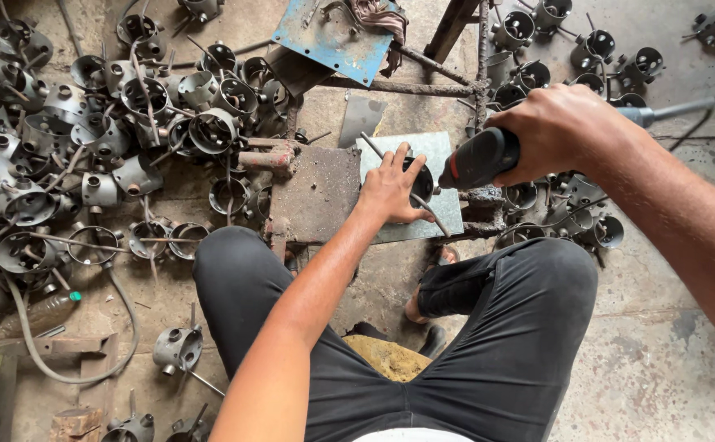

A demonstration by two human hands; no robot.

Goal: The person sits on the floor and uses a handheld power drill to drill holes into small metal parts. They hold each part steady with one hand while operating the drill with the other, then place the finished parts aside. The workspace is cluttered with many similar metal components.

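Black-trousered knees (505,327) fill the bottom of the view, spread over a concrete floor (652,360). Between them, the left hand (392,190) lies with fingers spread over a small dark round metal cup (420,180), pinning it to a grey steel plate (439,155); a thin rod (423,205) sticks out from under the palm. Most of the cup is hidden, so its shape is hard to judge, though it seems like the grey cups with thin rods in the heap (87,155) at left. Fingers of the right hand (558,131) are wrapped tight around a black power tool (482,157), its nose just beside the cup.
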